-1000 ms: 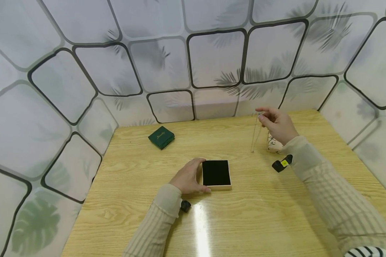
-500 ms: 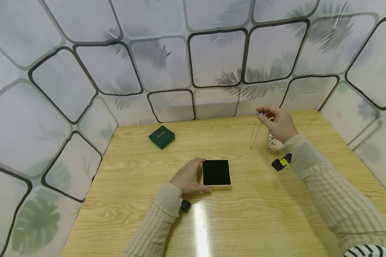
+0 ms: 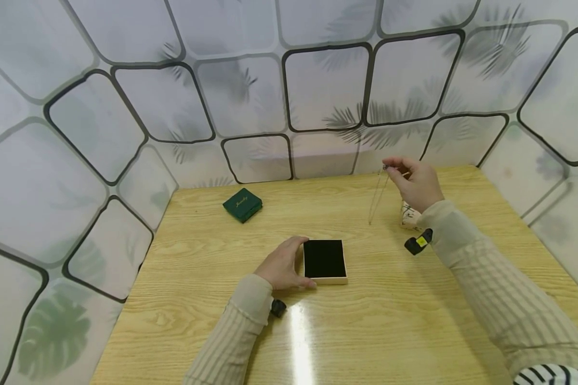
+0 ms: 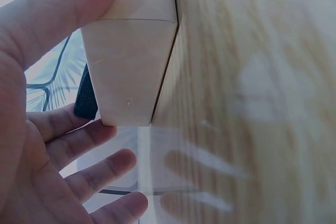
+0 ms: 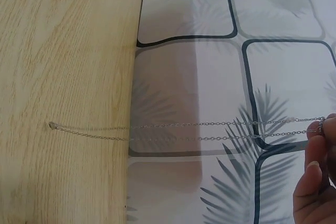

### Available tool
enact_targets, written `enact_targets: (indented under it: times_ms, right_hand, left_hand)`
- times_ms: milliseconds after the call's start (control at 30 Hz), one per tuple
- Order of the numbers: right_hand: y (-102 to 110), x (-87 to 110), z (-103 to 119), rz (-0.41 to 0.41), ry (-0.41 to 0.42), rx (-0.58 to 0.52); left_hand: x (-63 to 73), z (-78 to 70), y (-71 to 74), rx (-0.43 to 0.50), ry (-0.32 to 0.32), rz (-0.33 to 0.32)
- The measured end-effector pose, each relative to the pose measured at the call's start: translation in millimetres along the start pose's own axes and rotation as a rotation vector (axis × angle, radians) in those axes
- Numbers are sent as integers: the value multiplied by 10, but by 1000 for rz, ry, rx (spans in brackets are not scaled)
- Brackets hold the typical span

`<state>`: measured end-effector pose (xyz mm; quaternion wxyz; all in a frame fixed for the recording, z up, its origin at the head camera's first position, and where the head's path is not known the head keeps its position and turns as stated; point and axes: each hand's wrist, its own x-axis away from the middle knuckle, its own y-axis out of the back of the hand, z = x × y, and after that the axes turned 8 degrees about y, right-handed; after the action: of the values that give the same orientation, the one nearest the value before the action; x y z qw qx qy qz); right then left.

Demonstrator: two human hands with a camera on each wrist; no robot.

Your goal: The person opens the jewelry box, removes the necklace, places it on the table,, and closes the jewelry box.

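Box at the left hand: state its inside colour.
Black inside the box, seen best in the head view.

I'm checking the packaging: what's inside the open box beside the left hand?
Black padding, by the look of it, spans the inside of the open box that the left hand holds. Anything beneath it is covered from view.

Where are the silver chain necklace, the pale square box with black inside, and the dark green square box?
Silver chain necklace (image 5: 199, 139): right wrist view, midway along one strand.
Pale square box with black inside (image 3: 324, 259): head view, middle of the black part.
Dark green square box (image 3: 242, 205): head view, middle of its top.
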<state>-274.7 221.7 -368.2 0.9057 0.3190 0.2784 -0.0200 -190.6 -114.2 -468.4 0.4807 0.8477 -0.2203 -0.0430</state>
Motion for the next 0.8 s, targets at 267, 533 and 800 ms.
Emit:
enact_targets:
  times_ms: [267,533,800]
  right_hand:
    - [-33,-107,-13,-11,-25,18]
    - [-73,-371,90,-15,-103,10]
    - [-136,-564,90,-48,-166,55]
  left_hand:
    - [-6,9,-11,-6,1,-2]
    - [-17,36,-22,-8,2,-7]
    - [-25,37,-31,-18,-20,-16]
